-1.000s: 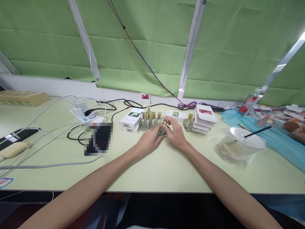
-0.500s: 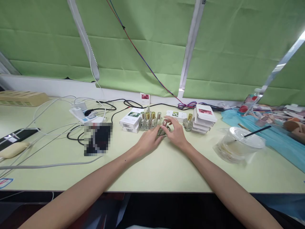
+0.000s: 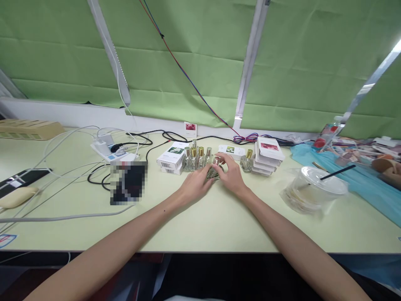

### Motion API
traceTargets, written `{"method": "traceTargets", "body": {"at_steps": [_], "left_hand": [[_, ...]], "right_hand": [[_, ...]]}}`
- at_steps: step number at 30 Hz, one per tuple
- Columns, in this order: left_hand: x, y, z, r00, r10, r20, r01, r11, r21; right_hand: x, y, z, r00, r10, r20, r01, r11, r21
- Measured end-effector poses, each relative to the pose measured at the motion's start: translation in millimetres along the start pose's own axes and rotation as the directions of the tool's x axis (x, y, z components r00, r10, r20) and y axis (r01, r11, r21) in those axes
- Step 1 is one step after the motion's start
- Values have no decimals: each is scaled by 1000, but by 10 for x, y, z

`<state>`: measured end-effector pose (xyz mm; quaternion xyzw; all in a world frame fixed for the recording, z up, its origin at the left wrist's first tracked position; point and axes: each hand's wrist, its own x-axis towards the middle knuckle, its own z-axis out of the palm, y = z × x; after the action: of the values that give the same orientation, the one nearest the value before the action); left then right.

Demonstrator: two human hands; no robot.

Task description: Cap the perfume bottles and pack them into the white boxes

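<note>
Both hands close around one small glass perfume bottle (image 3: 213, 172) with a pinkish metal cap, upright on the table. My left hand (image 3: 194, 184) grips its left side, and my right hand (image 3: 232, 174) holds it from the right with curled fingers. Their fingers cover part of the glass. Just behind and to the left stand several more perfume bottles (image 3: 194, 159) with gold and silver caps, close together. Another gold-capped bottle (image 3: 247, 161) is to the right of my right hand. A white box with a flower picture (image 3: 231, 149) lies behind the hands.
White boxes (image 3: 171, 154) lie stacked left of the bottles; another box stack (image 3: 268, 154) is at right. A lidded plastic cup (image 3: 319, 184) with a black straw stands farther right, before blue cloth (image 3: 357, 175). Cables and a power strip (image 3: 114, 154) occupy the left.
</note>
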<state>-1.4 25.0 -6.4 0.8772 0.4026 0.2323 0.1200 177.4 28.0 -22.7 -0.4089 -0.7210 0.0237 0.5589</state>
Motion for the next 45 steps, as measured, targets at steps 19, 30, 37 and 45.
{"method": "traceTargets", "body": {"at_steps": [19,30,37,45], "left_hand": [[-3,16,-11,1000,-4,3,4,1000,15],[-7,9,-7,1000,-6,8,6,1000,11],[-4,8,-6,1000,1,-3,-1,1000,31],[-5,20,-17,1000,-1,10,1,1000,14]], "right_hand": [[-8,-11,-12,999,-28,31,27,1000,11],[-8,7,1,1000,17,-5,-17,1000,2],[-13,-15,-17,999,-45,26,44,999,18],[-9,19,-1,999,-34,17,34,999,24]]}}
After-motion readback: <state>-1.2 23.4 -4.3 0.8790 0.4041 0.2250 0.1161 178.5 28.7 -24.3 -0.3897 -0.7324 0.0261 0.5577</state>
